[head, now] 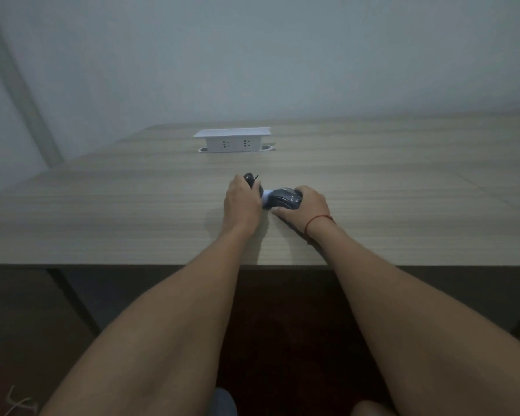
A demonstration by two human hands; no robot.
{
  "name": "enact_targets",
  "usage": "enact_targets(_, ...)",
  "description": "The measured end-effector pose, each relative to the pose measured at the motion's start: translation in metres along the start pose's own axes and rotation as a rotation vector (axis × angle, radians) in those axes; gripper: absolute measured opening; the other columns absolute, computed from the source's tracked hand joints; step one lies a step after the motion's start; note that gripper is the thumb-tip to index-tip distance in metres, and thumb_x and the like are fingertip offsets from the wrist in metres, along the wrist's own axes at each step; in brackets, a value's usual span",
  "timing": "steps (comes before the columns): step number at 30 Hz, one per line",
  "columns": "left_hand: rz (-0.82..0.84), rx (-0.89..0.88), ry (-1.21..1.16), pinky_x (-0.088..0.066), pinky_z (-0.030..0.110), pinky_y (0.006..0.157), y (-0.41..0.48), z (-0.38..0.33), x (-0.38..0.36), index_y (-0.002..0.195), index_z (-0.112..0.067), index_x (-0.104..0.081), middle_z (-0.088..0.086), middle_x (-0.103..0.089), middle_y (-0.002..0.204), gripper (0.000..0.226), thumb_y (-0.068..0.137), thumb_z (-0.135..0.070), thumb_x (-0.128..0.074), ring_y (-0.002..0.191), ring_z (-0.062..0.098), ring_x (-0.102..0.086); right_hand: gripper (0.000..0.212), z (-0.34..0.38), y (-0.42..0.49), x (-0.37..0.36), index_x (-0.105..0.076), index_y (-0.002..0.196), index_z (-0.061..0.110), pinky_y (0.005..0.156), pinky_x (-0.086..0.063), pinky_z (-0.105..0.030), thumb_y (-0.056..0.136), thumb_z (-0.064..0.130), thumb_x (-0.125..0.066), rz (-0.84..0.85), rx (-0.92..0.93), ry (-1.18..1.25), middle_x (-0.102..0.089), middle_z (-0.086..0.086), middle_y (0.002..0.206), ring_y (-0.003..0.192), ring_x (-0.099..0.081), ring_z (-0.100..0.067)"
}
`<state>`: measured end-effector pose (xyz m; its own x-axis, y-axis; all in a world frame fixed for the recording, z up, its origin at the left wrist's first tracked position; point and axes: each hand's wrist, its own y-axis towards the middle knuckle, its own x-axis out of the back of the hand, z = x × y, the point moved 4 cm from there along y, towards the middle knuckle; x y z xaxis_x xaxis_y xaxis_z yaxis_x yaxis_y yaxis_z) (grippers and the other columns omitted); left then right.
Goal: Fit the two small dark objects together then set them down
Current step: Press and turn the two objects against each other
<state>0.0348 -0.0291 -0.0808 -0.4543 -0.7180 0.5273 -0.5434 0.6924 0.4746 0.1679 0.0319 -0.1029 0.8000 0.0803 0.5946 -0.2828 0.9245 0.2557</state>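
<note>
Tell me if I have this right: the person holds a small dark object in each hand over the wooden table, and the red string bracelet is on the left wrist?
Not quite. The head view shows the red string bracelet on the right wrist, beside the right hand. The rest stands: the left hand grips one small dark object, the right grips the other, rounded dark object, both over the pale wooden table.
</note>
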Motion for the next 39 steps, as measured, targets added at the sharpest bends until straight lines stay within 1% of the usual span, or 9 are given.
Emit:
enact_targets(3,0.012,-0.044,0.051,-0.046,0.038,0.084,0.007,-0.004,0.005,0.11,0.002,-0.053,0.018,-0.057,0.109,0.032,0.1,-0.028,-0.045,0.1,0.03,-0.055,0.063,-0.001,0.001,-0.001,-0.057,0.121,0.014,0.082,-0.053,-0.033,0.068,0.037,-0.082,0.007,-0.014,0.004,-0.063,-0.006,0.111,0.094,-0.059,-0.021)
enact_targets(8,-0.037,-0.202,-0.113,-0.041,0.027,0.072,0.004,-0.028,0.007,0.101,-0.002,-0.056,0.007,-0.056,0.092,0.029,0.1,-0.029,-0.045,0.085,0.021,-0.053,0.054,0.0,-0.001,-0.003,-0.06,0.107,0.018,0.081,-0.056,-0.041,0.063,0.042,-0.084,-0.017,-0.063,0.047,-0.064,-0.002,0.098,0.087,-0.062,-0.021)
enact_targets(12,0.02,-0.144,-0.026,-0.048,0.035,0.081,0.004,-0.025,-0.004,0.105,-0.001,-0.055,0.014,-0.059,0.102,0.03,0.099,-0.029,-0.047,0.096,0.028,-0.057,0.051,-0.001,-0.003,-0.003,-0.063,0.107,0.015,0.077,-0.055,-0.035,0.065,0.035,-0.084,-0.004,-0.048,0.051,-0.066,-0.005,0.099,0.086,-0.063,-0.022)
enact_targets(16,0.012,-0.134,0.092,-0.041,0.036,0.083,0.011,-0.031,0.003,0.11,0.005,-0.054,0.022,-0.059,0.111,0.036,0.1,-0.028,-0.045,0.103,0.034,-0.055,0.055,-0.002,-0.002,0.0,-0.064,0.107,0.016,0.078,-0.056,-0.038,0.062,0.04,-0.084,-0.015,-0.044,0.04,-0.067,-0.004,0.097,0.084,-0.063,-0.021)
enact_targets(20,-0.003,-0.235,-0.06,-0.039,0.027,0.074,0.008,-0.036,0.003,0.098,0.003,-0.058,0.016,-0.059,0.094,0.03,0.098,-0.026,-0.051,0.085,0.024,-0.051,0.053,-0.003,-0.001,-0.002,-0.061,0.104,0.018,0.079,-0.057,-0.039,0.062,0.043,-0.084,-0.004,-0.074,0.053,-0.066,-0.002,0.095,0.084,-0.063,-0.02)
enact_targets(24,0.003,-0.15,-0.011,-0.044,0.036,0.081,0.006,-0.025,0.001,0.105,0.003,-0.057,0.018,-0.06,0.103,0.033,0.098,-0.027,-0.049,0.095,0.031,-0.056,0.057,-0.003,0.001,0.0,-0.062,0.109,0.018,0.077,-0.053,-0.034,0.062,0.041,-0.085,0.002,-0.05,0.042,-0.066,-0.004,0.101,0.088,-0.062,-0.021)
enact_targets(27,0.024,-0.083,0.101,-0.043,0.039,0.085,0.011,-0.013,0.006,0.113,0.005,-0.054,0.022,-0.057,0.114,0.034,0.1,-0.026,-0.047,0.105,0.035,-0.055,0.067,-0.004,0.004,0.0,-0.059,0.122,0.017,0.088,-0.052,-0.037,0.064,0.043,-0.083,0.019,-0.027,0.003,-0.063,-0.006,0.116,0.102,-0.06,-0.023)
enact_targets(33,-0.077,-0.062,-0.046,-0.038,0.03,0.078,0.012,-0.005,0.016,0.108,0.003,-0.054,0.018,-0.057,0.109,0.034,0.1,-0.029,-0.045,0.096,0.023,-0.051,0.079,-0.003,0.004,-0.001,-0.049,0.134,0.017,0.095,-0.046,-0.035,0.067,0.041,-0.083,0.13,-0.02,0.034,-0.058,-0.004,0.128,0.114,-0.055,-0.023)
enact_targets(39,-0.022,-0.028,0.056,-0.04,0.033,0.08,0.009,0.006,0.019,0.112,0.003,-0.051,0.019,-0.056,0.113,0.034,0.101,-0.028,-0.043,0.103,0.031,-0.054,0.072,-0.002,0.001,0.002,-0.054,0.129,0.018,0.096,-0.046,-0.035,0.067,0.035,-0.085,0.17,-0.011,0.087,-0.06,-0.004,0.125,0.112,-0.056,-0.021)
